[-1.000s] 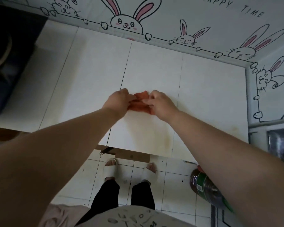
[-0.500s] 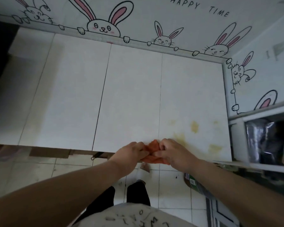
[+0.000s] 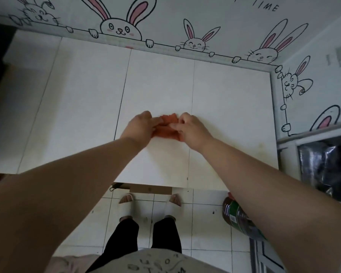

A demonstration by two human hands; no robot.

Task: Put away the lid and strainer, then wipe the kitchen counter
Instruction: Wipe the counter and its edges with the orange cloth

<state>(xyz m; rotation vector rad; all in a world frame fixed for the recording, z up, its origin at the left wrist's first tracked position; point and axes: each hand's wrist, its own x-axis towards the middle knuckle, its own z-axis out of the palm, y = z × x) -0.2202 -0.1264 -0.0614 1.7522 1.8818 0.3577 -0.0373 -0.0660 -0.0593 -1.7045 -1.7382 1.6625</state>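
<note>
Both hands and the cloth between them have travelled from the near edge of the table toward 12 o'clock and now sit near its middle. Left grip, a bare hand, is curled around the 9 o'clock end of the orange-red cloth; right grip, also bare, pinches the 3 o'clock end with bent fingers. The cloth is bunched, lying on the white tiled table. Its visible part is stretched between the two hands, so its long axis runs roughly from 9 to 3 o'clock; both ends are hidden under the fingers. Faint yellowish marks show on the table toward 4 o'clock from the cloth, near the side wall. A bunny border runs along the wall at 12 o'clock. At 3 o'clock a shelf holds dark shiny bags. Below the table edge, at 6 o'clock, slippered feet stand on the tiled floor, and a dark bottle lies toward 5 o'clock.
</note>
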